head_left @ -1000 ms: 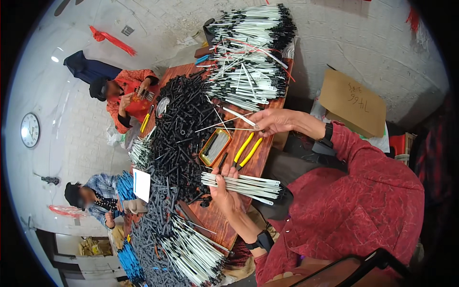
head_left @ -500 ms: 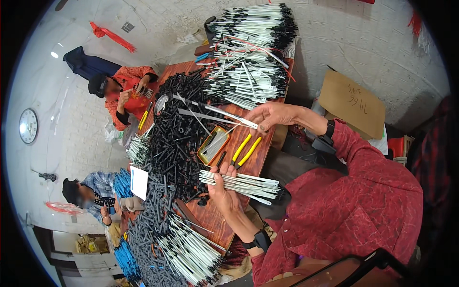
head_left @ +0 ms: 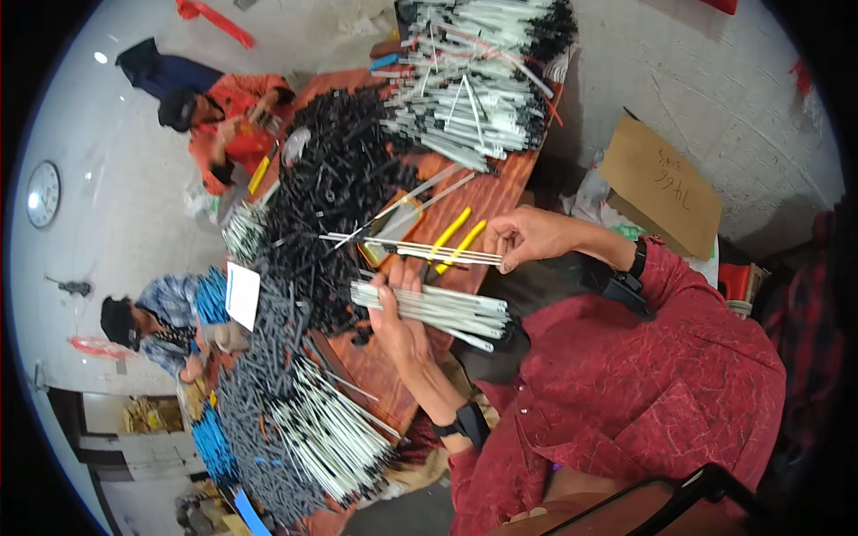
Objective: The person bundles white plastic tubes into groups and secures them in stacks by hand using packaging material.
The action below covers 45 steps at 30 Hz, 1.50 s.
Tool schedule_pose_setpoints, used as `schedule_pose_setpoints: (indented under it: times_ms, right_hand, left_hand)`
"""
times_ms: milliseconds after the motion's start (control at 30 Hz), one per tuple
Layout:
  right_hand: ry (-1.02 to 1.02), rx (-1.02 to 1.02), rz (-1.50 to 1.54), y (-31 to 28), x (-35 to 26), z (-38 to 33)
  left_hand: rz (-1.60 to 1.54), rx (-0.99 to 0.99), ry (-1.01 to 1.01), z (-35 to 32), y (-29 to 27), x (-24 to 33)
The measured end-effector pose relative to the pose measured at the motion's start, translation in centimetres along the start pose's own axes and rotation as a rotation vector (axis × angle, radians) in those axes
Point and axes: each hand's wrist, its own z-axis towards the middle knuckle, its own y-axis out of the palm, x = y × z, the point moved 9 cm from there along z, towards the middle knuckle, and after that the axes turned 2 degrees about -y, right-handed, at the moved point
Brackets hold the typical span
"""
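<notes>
My left hand (head_left: 400,332) is closed around a bundle of thin pale strips (head_left: 460,314), its thumb lying across the top; small holes show near some strip ends. Just above and to the right, my right hand (head_left: 529,239) pinches a few thin white strips (head_left: 438,254) by one end. Their other ends reach left over the table, close to the bundle but apart from it. Behind these strips lie yellow-handled pliers (head_left: 466,239), partly hidden. A yellow-rimmed tray (head_left: 418,211) with clear strips in it sits beyond them.
A heap of black parts (head_left: 331,170) covers the table's middle, with grey parts (head_left: 259,402) lower down. Pale strips are piled at the top (head_left: 483,98) and bottom (head_left: 331,438). A cardboard box (head_left: 657,183) stands right of the table. Two people work across it.
My right hand has come down toward my left, bringing its strips level just above the bundle. The left hand keeps its hold. The whole view has shifted slightly.
</notes>
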Motion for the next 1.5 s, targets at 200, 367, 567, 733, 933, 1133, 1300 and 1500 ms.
schedule_pose_setpoints:
  times_ms: [200,367,567,733,933,1133,1300,1500]
  right_hand:
    - [0.013,0.047,-0.244,2.7,0.8,-1.7]
    - [-0.025,0.165,-0.479,2.6,0.6,-2.0]
    - [0.106,-0.042,-0.166,5.4,1.8,-2.3]
    - [0.397,-0.297,0.319,8.3,5.7,-3.0]
    - [0.204,-0.135,0.219,7.1,5.1,-2.4]
    - [0.192,-0.007,-0.049,5.5,4.4,-2.6]
    - [-0.001,0.183,-0.442,4.5,1.7,-2.9]
    - [-0.289,0.484,-0.717,3.1,-2.1,-4.5]
  left_hand:
    - [-0.015,-0.05,0.057,-0.1,0.5,0.5]
    - [-0.059,0.017,0.033,-0.5,0.9,0.9]
    - [-0.045,0.037,0.042,-0.1,-0.6,0.5]
    - [-0.08,-0.016,0.023,0.1,-1.1,0.4]
    - [-0.077,-0.095,0.03,-0.2,0.6,0.8]
    - [-0.073,0.051,0.039,-0.6,0.6,0.9]
    - [-0.075,0.086,0.027,0.2,-1.3,0.4]
    - [-0.106,0.125,-0.011,0.2,-1.8,0.2]
